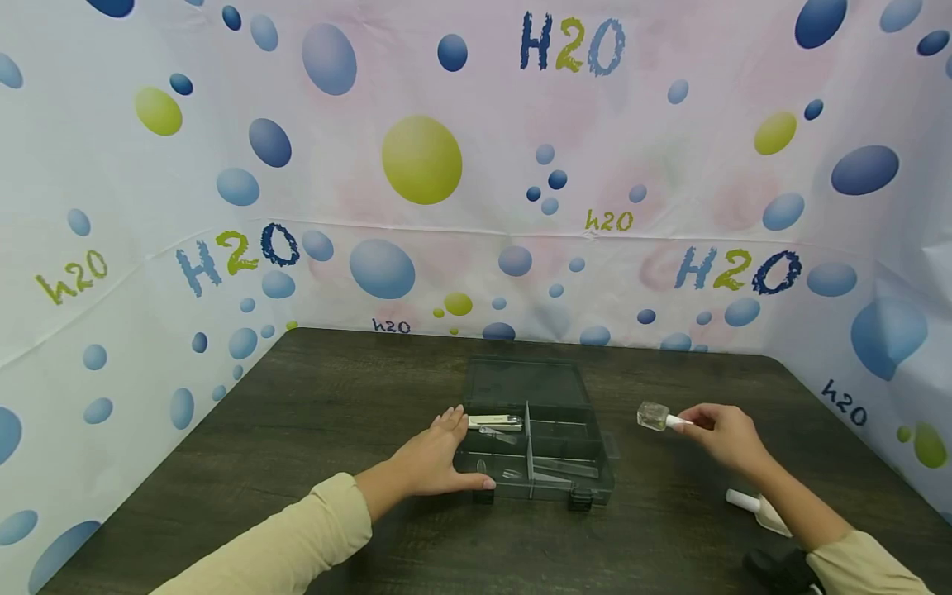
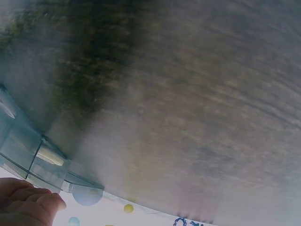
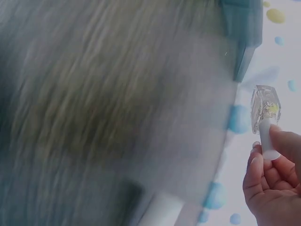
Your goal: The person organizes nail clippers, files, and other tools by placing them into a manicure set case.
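A dark translucent compartment box (image 1: 568,498) lies with its lid (image 1: 524,382) raised at the back. My left hand (image 1: 435,461) rests at the box's left side, fingers straight along the edge and thumb at the front left corner. Inside the left half are a nail clipper (image 1: 497,422) and a smaller clear-and-metal item (image 1: 498,435). The right half holds a flat pale strip (image 1: 567,468). To the right of the box, my right hand (image 1: 732,438) pinches a clear nail polish bottle (image 3: 265,106) by its white cap (image 3: 267,141), held above the table with the glass end pointing left.
A second bottle with a white cap (image 1: 742,500) lies on its side under my right forearm. Near it, at the front right, sits a black object (image 1: 777,570). The dark wooden table (image 1: 335,397) is bordered by a printed curtain (image 1: 632,140) at the back and sides.
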{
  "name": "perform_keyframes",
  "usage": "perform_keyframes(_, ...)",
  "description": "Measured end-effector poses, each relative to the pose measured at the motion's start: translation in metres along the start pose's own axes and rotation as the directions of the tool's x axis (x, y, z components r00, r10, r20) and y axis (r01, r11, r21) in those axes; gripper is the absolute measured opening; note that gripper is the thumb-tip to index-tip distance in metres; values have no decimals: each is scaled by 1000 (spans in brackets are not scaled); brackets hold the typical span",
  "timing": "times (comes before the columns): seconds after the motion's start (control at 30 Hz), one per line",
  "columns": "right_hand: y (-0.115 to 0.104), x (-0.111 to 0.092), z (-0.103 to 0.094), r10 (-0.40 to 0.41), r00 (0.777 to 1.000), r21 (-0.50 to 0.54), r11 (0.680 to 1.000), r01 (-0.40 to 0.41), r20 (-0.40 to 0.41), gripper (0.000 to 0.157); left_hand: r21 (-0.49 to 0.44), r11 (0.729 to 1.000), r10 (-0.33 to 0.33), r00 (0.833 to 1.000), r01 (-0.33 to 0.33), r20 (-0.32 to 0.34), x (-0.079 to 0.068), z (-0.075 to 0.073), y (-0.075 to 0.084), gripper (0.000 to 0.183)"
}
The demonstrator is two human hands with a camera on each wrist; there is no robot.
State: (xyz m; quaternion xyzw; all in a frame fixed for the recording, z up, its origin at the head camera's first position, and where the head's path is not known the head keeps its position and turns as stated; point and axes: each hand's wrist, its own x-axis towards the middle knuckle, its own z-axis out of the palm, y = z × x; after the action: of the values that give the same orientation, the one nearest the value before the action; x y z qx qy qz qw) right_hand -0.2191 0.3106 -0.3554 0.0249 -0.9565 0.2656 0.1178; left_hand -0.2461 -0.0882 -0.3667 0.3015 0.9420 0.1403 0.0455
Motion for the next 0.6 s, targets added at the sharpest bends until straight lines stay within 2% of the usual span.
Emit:
perform_keyframes(0.27,-27,7,7,-29,999,96,995,26,35,22,36,999,-4,1000,3,4,2,-2,1,100)
perform_keyframes(0.6,-52,18,19,-123,991,196,974,113,42,19,52,999,-7,1000,6,5,3,-2,2,101)
